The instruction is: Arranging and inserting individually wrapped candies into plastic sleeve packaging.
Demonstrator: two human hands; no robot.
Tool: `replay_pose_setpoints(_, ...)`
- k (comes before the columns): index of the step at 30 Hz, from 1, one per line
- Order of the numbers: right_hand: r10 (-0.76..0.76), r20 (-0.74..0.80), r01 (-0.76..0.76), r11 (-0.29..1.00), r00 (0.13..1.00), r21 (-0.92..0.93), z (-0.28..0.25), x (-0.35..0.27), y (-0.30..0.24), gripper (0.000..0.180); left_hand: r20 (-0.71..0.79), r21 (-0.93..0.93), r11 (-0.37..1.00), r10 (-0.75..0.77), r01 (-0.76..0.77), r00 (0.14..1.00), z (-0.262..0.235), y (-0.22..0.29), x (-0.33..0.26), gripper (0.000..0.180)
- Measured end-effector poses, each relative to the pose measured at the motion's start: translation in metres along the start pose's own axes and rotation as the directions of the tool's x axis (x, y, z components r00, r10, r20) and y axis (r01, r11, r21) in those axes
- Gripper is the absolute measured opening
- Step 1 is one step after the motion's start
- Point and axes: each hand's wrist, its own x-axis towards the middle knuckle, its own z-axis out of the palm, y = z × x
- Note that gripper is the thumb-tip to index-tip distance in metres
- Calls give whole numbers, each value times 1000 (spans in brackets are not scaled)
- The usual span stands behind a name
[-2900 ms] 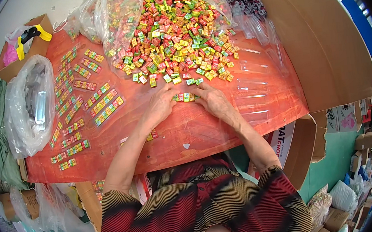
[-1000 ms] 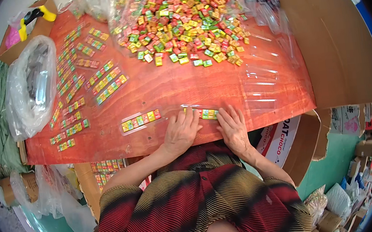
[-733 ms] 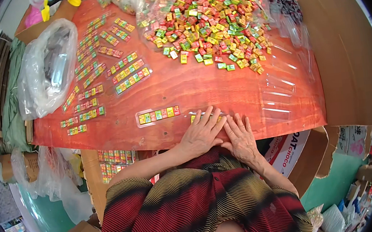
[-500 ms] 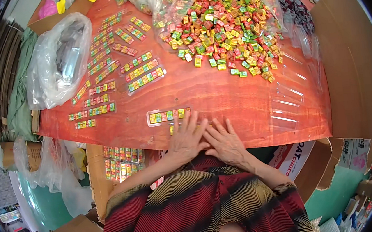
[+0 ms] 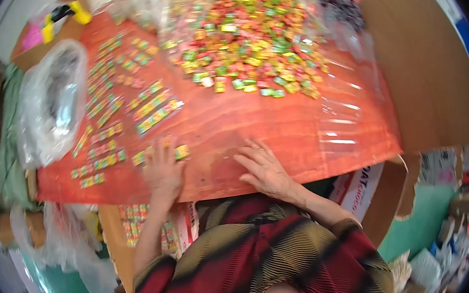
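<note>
My left hand (image 5: 164,172) lies flat with fingers stretched over a strip of small coloured boxes (image 5: 182,151), which shows on both sides of it. The hand covers the middle of that strip. My right hand (image 5: 262,167) is open, fingers spread, low over the bare red tabletop (image 5: 220,173), and nothing is in it. Beyond my left hand lie three filled strips side by side (image 5: 154,108). More filled strips (image 5: 102,135) lie in rows to the left. The picture is somewhat blurred.
A large heap of small coloured boxes (image 5: 258,41) spills from a clear bag at the back. Clear plastic trays (image 5: 340,107) lie at the right, beside a tall cardboard panel (image 5: 420,64). A clear plastic bag (image 5: 50,108) stands at the left edge. Below the table, a carton holds filled strips (image 5: 133,220).
My left hand has moved left across the table, and a strip of boxes now lies under it there. My hands have parted, the right staying near the front edge. The view has shifted.
</note>
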Motion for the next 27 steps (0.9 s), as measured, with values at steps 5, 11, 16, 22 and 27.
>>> replay_pose_setpoints(5, 24, -146, -8, 994, 989, 109, -14, -23, 7, 41, -71, -17, 999, 46, -47, 996, 15, -38, 1, 53)
replay_pose_setpoints(11, 354, -504, -570, 729, 788, -380, -59, -58, 61, 44, -86, -58, 997, -48, 43, 995, 16, -38, 1, 54)
replay_pose_setpoints(16, 530, -400, -663, 628, 748, -408, -56, -66, 80, 48, -327, -31, 999, -22, 12, 945, 7, -4, 4, 53)
replay_pose_setpoints(22, 458, -441, -610, 727, 772, -315, -15, -31, 52, 43, -253, -348, 863, 289, -366, 923, -7, 109, 26, 58)
replay_pose_setpoints(27, 185, -544, -412, 849, 818, -331, -52, -17, 44, 34, -252, -455, 689, 507, -563, 824, -12, 172, 38, 59)
